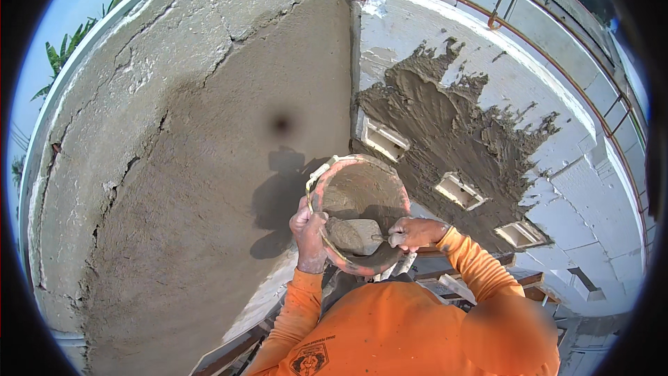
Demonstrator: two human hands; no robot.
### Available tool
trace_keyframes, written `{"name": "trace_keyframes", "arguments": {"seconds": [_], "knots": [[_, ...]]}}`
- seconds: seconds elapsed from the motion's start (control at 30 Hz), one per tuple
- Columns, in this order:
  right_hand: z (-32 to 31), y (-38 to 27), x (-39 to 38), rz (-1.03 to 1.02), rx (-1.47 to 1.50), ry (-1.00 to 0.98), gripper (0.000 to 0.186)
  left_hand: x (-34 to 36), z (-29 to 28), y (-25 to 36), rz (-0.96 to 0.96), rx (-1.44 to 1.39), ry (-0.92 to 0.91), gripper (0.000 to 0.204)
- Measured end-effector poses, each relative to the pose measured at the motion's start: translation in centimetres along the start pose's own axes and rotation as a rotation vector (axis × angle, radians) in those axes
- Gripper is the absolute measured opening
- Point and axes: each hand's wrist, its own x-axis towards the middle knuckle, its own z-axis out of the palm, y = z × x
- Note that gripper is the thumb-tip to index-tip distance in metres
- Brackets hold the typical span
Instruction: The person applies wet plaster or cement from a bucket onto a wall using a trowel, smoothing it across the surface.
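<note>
- Grey mortar [343, 237] sits inside the bucket, against the left part of the trowel blade; I judge it wet and dense, soft to cut, but heavy to lift.
- Reddish and crusted, the mortar bucket [358, 179] is in front of my chest, near the corner of the two walls, with its mouth toward me. What supports it from below, I cannot see.
- With my left hand [309, 237] I clasp the left side of its rim. For steadying, this seems the right place, although the wet crust may be slippery there.
- With my right hand [416, 232] I grasp the handle end of the masonry trowel [369, 233], at the right side of the bucket. Its blade looks stiff and thin, so a tight hold close to the blade should resist twisting under the load.
- On the right wall, the rough mortar coat [445, 111] surrounds pale rectangular frames [385, 141]; it looks sticky and easily marked, while the frame edges are perhaps fragile.
</note>
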Motion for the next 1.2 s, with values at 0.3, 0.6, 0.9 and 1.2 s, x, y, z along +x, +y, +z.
{"name": "trace_keyframes", "arguments": {"seconds": [0.3, 0.6, 0.9, 1.2], "knots": [[-6.9, -6.2, -2.6, -0.157, -0.418, -0.052, 0.041, -1.1, -5.5, -1.8, -0.149, -0.322, 0.336, 0.038], [-17.5, -10.3, -3.9, 0.065, 0.366, -0.245, 0.04, -2.8, -9.2, -2.5, -0.103, -0.201, 0.447, 0.045], [-25.5, -23.7, -19.0, -0.199, -0.272, 0.7, 0.044, -4.0, -12.2, -3.8, -0.108, -0.11, 0.425, 0.022], [-15.3, -10.6, -5.9, -0.269, -0.321, 1.195, 0.029, -4.0, -12.9, -3.7, -0.079, -0.088, 0.46, 0.013]]}}
